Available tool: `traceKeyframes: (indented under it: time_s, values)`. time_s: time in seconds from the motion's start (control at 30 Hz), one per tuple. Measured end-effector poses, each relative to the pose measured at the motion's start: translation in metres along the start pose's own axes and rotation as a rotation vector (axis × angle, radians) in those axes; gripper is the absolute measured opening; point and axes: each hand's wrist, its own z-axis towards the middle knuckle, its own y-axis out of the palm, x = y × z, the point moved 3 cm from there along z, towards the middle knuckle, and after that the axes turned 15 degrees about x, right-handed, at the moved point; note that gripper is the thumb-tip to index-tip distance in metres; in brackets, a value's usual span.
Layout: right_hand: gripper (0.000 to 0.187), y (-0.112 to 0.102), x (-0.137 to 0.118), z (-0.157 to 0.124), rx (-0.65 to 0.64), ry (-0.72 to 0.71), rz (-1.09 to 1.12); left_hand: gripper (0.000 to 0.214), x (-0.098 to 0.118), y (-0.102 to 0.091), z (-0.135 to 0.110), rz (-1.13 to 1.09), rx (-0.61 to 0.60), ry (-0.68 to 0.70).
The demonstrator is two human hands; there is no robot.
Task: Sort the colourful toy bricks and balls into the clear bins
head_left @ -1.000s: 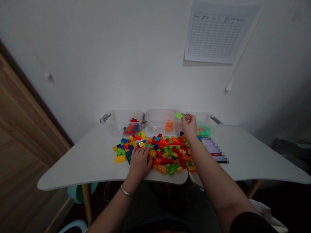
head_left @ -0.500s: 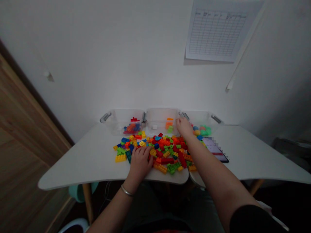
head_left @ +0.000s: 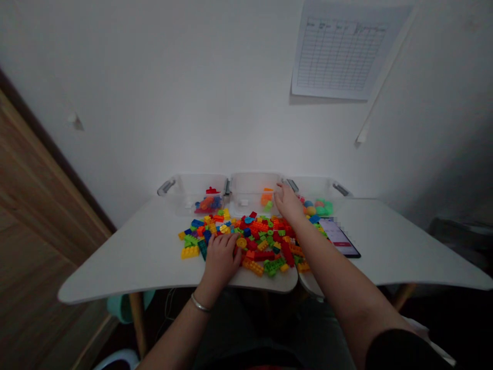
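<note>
From where I'm watching, most of the work looks left to do. A loose heap of plastic building bricks [head_left: 252, 241] in red, orange, yellow, green and blue covers the white table [head_left: 115, 262], just in front of the middle clear bin [head_left: 252, 180]. Only a small share is boxed so far. The middle clear bin holds a few orange and green bricks [head_left: 266, 198]. The left clear bin [head_left: 200, 182], beside it, holds a small mound of red and blue bricks [head_left: 206, 204], and the right clear bin [head_left: 318, 185], on its other side, holds rounded blue, yellow and green pieces [head_left: 318, 208].

The left hand [head_left: 220, 259] lies palm down on the heap's near edge, fingers curled over the bricks; I can't tell whether it grips one. The right hand [head_left: 288, 202], loosely open with nothing showing in it, is at the middle bin's rim, near the right bin.
</note>
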Motion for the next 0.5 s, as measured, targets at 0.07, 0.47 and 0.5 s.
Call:
traceKeyframes:
  time_s: [0.07, 0.47, 0.5]
  values:
    - [0.043, -0.005, -0.010, -0.008, 0.079, -0.048, 0.079, 0.035, 0.000, 0.001, 0.000, 0.000, 0.000, 0.004]
    - [0.031, 0.032, -0.046, -0.059, -0.290, -0.279, 0.076, 0.036, -0.001, 0.001, -0.001, 0.001, 0.004, 0.016]
    - [0.033, 0.035, -0.046, -0.062, -0.312, -0.288, 0.051, 0.036, -0.001, 0.001, -0.001, 0.001, 0.006, 0.014]
